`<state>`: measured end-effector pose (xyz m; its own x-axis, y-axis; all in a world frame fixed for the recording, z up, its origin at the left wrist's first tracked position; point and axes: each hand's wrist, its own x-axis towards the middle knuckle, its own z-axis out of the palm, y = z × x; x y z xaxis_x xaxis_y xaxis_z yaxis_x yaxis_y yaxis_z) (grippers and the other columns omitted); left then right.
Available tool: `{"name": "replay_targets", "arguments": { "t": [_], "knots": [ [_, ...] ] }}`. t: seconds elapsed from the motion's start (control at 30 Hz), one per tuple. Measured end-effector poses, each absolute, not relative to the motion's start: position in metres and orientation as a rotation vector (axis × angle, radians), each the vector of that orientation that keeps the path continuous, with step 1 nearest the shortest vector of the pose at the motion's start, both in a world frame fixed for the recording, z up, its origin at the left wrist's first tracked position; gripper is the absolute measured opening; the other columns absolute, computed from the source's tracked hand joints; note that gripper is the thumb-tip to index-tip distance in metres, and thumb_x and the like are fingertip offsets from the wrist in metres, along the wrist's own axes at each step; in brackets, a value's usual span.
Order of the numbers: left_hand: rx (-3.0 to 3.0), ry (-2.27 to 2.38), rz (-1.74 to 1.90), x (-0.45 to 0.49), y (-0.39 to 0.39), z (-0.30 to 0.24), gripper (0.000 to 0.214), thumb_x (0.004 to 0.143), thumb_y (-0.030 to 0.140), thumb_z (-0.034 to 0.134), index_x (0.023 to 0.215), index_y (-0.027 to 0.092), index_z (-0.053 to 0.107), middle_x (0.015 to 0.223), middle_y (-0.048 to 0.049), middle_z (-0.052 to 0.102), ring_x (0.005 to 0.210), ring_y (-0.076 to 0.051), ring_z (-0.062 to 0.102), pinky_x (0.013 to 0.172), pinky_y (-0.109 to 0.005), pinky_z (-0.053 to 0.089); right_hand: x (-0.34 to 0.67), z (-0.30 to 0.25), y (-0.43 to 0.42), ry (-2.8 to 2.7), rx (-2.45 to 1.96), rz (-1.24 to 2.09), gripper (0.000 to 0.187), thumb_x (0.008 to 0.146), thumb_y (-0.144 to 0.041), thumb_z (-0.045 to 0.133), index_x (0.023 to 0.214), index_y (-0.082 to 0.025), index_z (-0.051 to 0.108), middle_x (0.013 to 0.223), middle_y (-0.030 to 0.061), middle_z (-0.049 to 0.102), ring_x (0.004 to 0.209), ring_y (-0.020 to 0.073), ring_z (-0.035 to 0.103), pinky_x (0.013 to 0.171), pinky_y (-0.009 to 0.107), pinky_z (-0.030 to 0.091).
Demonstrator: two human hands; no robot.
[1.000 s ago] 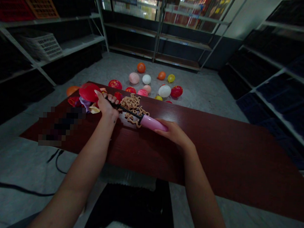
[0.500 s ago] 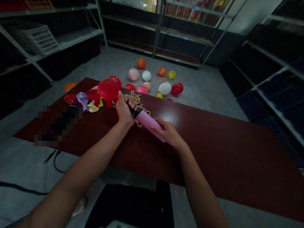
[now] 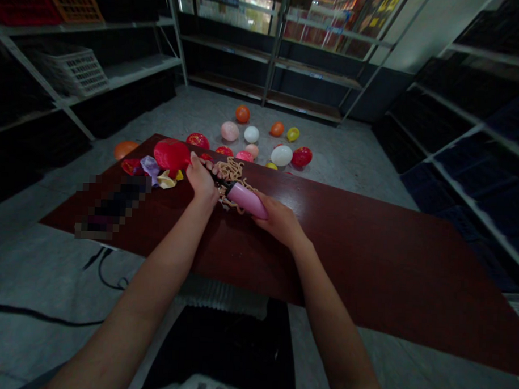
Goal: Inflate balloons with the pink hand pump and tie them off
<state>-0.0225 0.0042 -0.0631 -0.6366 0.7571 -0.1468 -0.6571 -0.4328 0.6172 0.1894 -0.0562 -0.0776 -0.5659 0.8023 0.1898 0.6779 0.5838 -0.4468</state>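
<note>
My left hand [image 3: 203, 176] is closed around the neck of a partly inflated red balloon [image 3: 171, 154] and the black nozzle end of a balloon pump. The balloon points to the far left, above the table. My right hand [image 3: 279, 217] grips the lower end of the pink balloon pump [image 3: 246, 198], which is tilted across my front. Under and behind the pump lies a heap of tan string-like pieces [image 3: 231, 169]. Left of the pump are limp balloons, among them a purple one [image 3: 150, 167] and a cream one [image 3: 165, 180].
The dark red-brown table [image 3: 359, 255] stretches far to the right. A blurred-out dark object [image 3: 118, 206] lies on its left. Several inflated balloons [image 3: 282, 156] rest on the floor beyond. Metal shelves [image 3: 230, 49] stand around, one with a white crate [image 3: 76, 72]. Cables [image 3: 103, 268] trail at lower left.
Both hands have shifted left over the table with the pump. The red balloon has swung left and lies more level. Less of the pump's pink barrel shows between my hands.
</note>
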Motion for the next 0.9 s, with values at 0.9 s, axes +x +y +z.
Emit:
{"name": "replay_targets", "arguments": {
  "t": [0.9],
  "knots": [
    [0.188,0.731,1.879,-0.001,-0.015,-0.059,0.057,0.104,0.043,0.054,0.060,0.020,0.026,0.044,0.0079,0.024,0.032,-0.006,0.024,0.033,-0.020,0.021,0.194,-0.083,-0.066,-2.528,-1.258,0.206,0.062,0.086,-0.029,0.066,0.143,-0.013,0.049,0.136,0.0180,0.065,0.108,0.0292,0.068,0.090,0.041,0.053]
  ]
}}
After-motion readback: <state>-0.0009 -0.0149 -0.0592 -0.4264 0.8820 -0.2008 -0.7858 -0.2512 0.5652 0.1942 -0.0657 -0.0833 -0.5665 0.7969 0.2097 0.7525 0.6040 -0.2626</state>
